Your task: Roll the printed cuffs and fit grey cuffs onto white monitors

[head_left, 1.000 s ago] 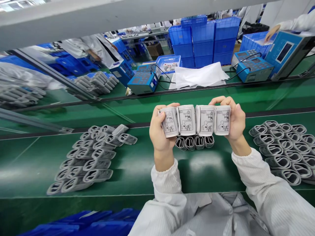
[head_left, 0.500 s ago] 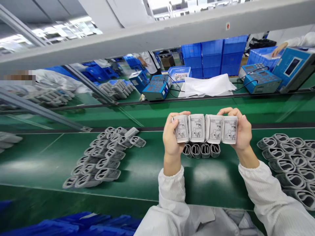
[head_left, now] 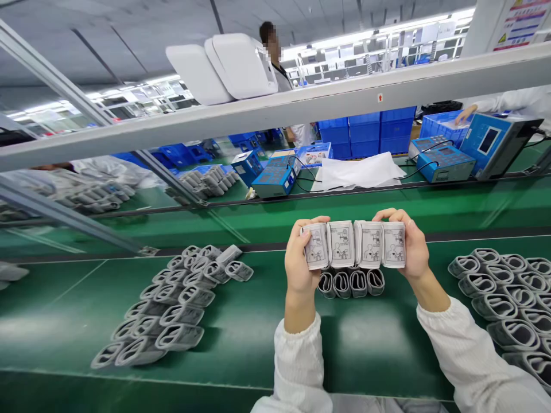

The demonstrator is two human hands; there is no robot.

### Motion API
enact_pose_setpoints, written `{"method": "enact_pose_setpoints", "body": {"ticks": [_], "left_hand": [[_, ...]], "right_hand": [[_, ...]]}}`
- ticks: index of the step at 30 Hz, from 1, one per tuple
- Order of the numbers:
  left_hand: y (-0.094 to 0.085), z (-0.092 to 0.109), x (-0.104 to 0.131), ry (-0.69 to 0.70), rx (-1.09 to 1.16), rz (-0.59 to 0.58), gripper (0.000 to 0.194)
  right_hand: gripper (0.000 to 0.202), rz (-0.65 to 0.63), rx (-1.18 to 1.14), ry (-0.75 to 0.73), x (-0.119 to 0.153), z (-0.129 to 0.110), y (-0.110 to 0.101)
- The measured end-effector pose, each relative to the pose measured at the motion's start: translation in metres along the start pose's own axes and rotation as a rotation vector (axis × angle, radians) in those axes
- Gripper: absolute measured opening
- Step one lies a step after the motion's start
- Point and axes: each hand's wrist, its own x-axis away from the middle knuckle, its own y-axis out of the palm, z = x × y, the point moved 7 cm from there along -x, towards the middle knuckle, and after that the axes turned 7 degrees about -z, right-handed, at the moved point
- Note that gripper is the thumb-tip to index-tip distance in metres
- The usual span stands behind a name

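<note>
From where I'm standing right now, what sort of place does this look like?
Probably a factory production floor: batches of grey rolls lie on a long green work surface, with blue instrument boxes and stacked blue crates beyond.

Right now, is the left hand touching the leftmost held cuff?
Touching: the head view shows the left hand with its thumb on the front of that cuff.

Four held cuffs (head_left: 342, 245), four lower cuffs (head_left: 342, 285) visible
</note>
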Motion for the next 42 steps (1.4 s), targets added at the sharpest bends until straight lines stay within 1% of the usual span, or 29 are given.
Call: {"method": "enact_pose_setpoints", "body": {"ticks": [6,12,20,26,33,38,42], "left_hand": [[0.001,-0.001,0.0,-0.01,0.009,0.009,0.025],[-0.003,0.001,0.0,0.013,0.014,0.014,0.022],[-0.002,0.0,-0.002,0.016,0.001,0.006,0.022],[-0.004,0.002,-0.004,0.031,-0.046,-0.008,0.022],[-0.001,0.005,-0.003,0.072,-0.099,-0.045,0.028],[-0.001,0.006,-0.002,0.069,-0.087,-0.052,0.027],[0.0,0.005,-0.003,0.066,-0.062,-0.033,0.025]], "right_hand": [[0.051,0.011,0.015,0.002,0.0,-0.001,0.003],[0.059,0.019,-0.033,-0.033,0.0,-0.004,0.01],[0.059,0.039,-0.092,-0.069,0.002,-0.006,0.013],[0.061,0.079,-0.054,-0.042,0.001,-0.003,0.013],[0.063,0.074,-0.012,-0.044,0.0,-0.004,0.013],[0.063,0.067,-0.003,-0.046,0.001,-0.007,0.015],[0.061,0.055,-0.016,-0.054,0.0,-0.005,0.012]]}}
